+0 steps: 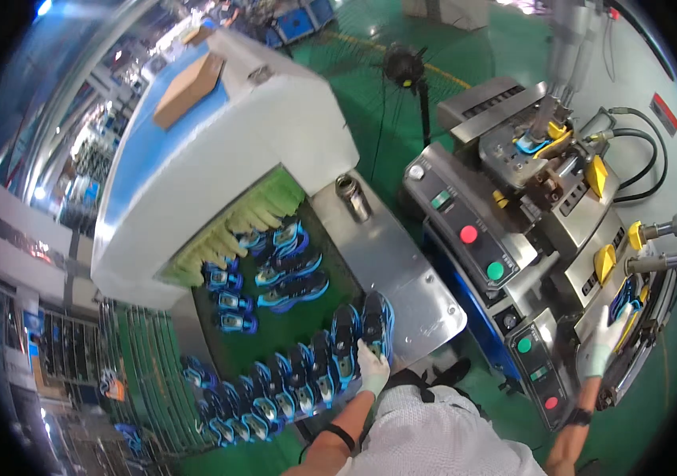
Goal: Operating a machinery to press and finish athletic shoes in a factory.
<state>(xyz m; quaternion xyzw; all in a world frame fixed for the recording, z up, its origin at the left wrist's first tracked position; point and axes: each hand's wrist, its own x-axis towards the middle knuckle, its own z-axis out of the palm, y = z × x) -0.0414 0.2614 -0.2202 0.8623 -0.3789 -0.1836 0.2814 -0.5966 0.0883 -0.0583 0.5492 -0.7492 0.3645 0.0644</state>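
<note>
My left hand (372, 369), in a white glove, grips the heel end of a black shoe with blue edging (378, 319). That shoe is the rightmost of a row at the conveyor's near edge, and beside it stands another black-and-blue shoe (345, 337). At the far right, my right hand (602, 343), gloved too, reaches into the near station of a metal press machine (592, 274). Its fingers are stretched apart at a blue-and-dark shoe (626, 301) lying there. Whether they touch it I cannot tell.
Several more shoes rest on the green conveyor belt (283, 324) before a fringed tunnel opening (235, 226). A metal can (352, 197) stands on the steel side table (402, 297). Button panels (469, 230) face me. Behind is a black fan (404, 67); slatted racks (148, 373) stand left.
</note>
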